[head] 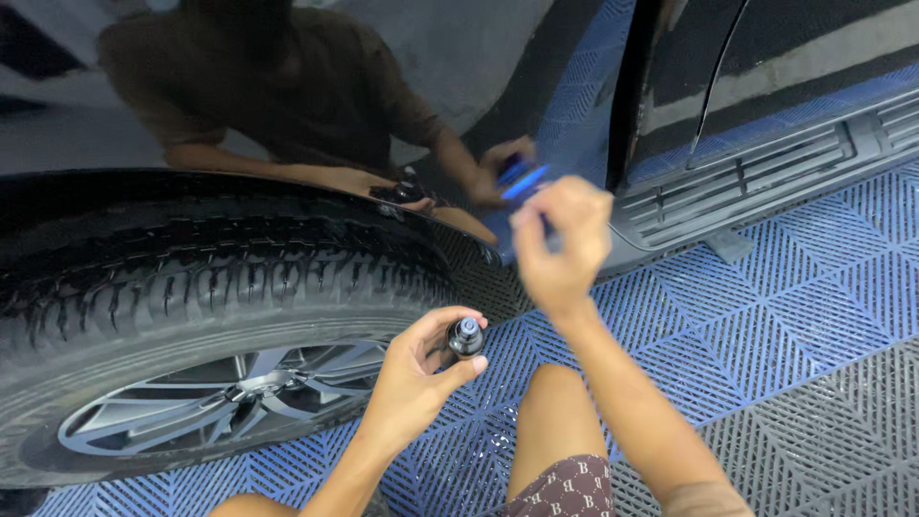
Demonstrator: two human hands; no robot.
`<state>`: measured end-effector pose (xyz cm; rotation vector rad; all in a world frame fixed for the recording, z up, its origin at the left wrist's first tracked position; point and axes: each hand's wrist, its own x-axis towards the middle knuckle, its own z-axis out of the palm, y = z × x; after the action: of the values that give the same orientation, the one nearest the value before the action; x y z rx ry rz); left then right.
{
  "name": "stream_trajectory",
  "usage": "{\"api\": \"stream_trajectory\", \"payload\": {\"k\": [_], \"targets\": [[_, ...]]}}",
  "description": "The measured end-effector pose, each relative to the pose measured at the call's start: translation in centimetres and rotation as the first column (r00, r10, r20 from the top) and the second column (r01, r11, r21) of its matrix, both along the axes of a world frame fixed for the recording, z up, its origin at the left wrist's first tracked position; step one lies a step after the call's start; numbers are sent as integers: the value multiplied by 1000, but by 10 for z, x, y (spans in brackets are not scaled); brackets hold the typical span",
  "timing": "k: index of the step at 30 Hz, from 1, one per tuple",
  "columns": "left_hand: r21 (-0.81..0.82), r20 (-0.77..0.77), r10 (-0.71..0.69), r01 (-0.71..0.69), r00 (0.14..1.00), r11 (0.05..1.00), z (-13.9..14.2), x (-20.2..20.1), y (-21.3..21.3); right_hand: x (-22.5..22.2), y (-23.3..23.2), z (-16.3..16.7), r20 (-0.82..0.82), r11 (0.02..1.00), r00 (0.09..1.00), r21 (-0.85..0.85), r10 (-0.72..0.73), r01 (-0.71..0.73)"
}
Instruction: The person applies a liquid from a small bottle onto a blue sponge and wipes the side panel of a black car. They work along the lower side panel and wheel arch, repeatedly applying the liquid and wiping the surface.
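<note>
1. Left hand (416, 369) at six o'clock, fingers curled around a small dark bottle (466, 337), nozzle up.
2. Right hand (562, 239) at centre, closed on a blue applicator pad (524, 179), pressed to the glossy black car panel (335, 86).
3. Tyre (191, 287) at nine o'clock; blue grid floor (766, 306) at three.

Glossy black painted car panel (316, 86); matt rough rubber tyre (191, 287); shiny metal wheel (220, 397); blue plastic grid floor (766, 316).

Black tyre (191, 287), silver alloy wheel (220, 397), blue grid floor tiles (766, 306), side step (756, 172)
</note>
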<state>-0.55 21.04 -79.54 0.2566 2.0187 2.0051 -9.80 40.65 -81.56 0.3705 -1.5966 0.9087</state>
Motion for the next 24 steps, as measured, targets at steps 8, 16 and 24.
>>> {"api": "stream_trajectory", "payload": {"k": [8, 16, 24], "targets": [[10, -1, 4, -4, 1000, 1000, 3, -1, 1, -35, 36, 37, 102, 964, 995, -264, -7, 34], [12, 5, 15, -15, 1000, 1000, 9, -1, 7, -2, -4, 63, -128, 985, 989, 167, 72, -50], [38, 3, 18, -18, 1000, 999, 5, -2, 3, -10, 2, 113, -132, 998, 990, -14, 51, -53]]}}
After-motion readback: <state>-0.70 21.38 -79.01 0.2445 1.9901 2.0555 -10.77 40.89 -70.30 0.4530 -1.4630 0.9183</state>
